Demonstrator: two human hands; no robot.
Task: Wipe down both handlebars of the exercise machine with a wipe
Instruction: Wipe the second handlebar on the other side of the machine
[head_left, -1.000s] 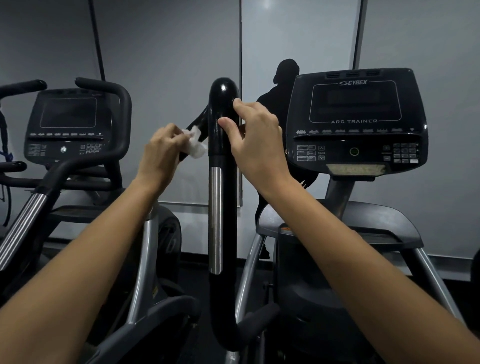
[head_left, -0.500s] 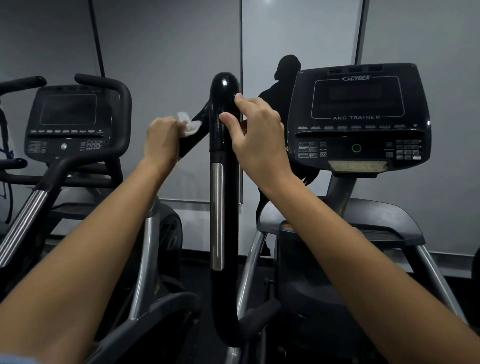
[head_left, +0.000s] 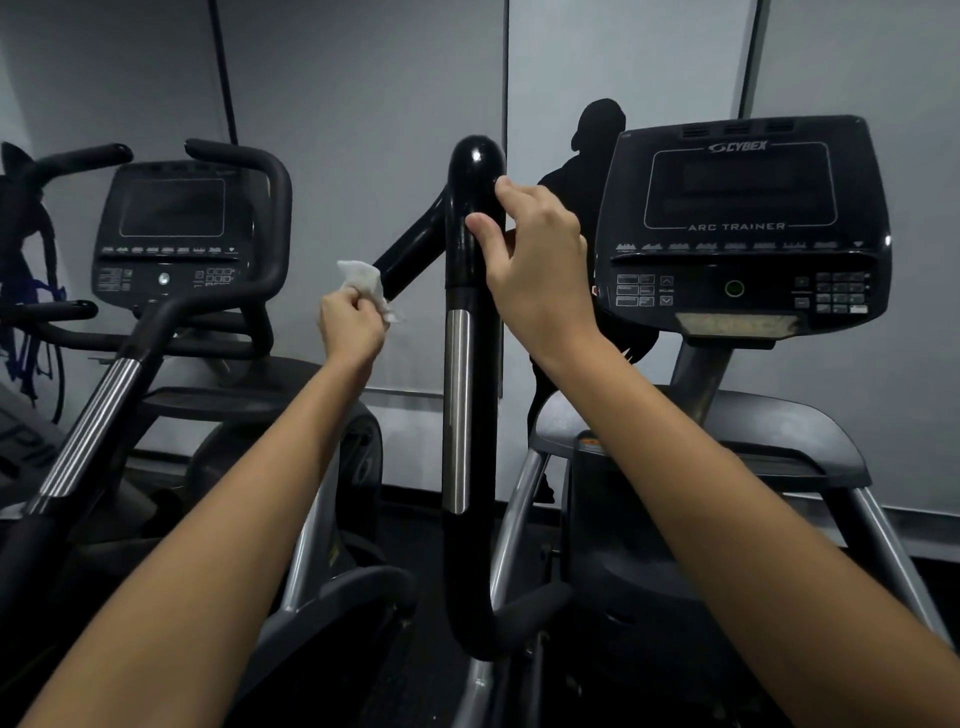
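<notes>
Wiping the side bar (head_left: 410, 254)
Left hand (head_left: 353, 325) clenched on wipe (head_left: 363, 283) against side bar; right hand (head_left: 540, 265) loosely curled around upright handlebar (head_left: 470, 364).

White crumpled wipe (head_left: 363, 286). Glossy black handlebar (head_left: 475, 208) with a silver metal strip (head_left: 456, 410). Black console (head_left: 737, 223) with pale lettering and a green-ringed button (head_left: 734, 288). Neighbouring machine's bar (head_left: 88, 431): ribbed silver on black. Grey wall (head_left: 363, 104).

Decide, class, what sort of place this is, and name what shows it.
Most likely a gym: a Cybex Arc Trainer console, a second console beside it, and an upright handlebar that the right hand grips.
</notes>
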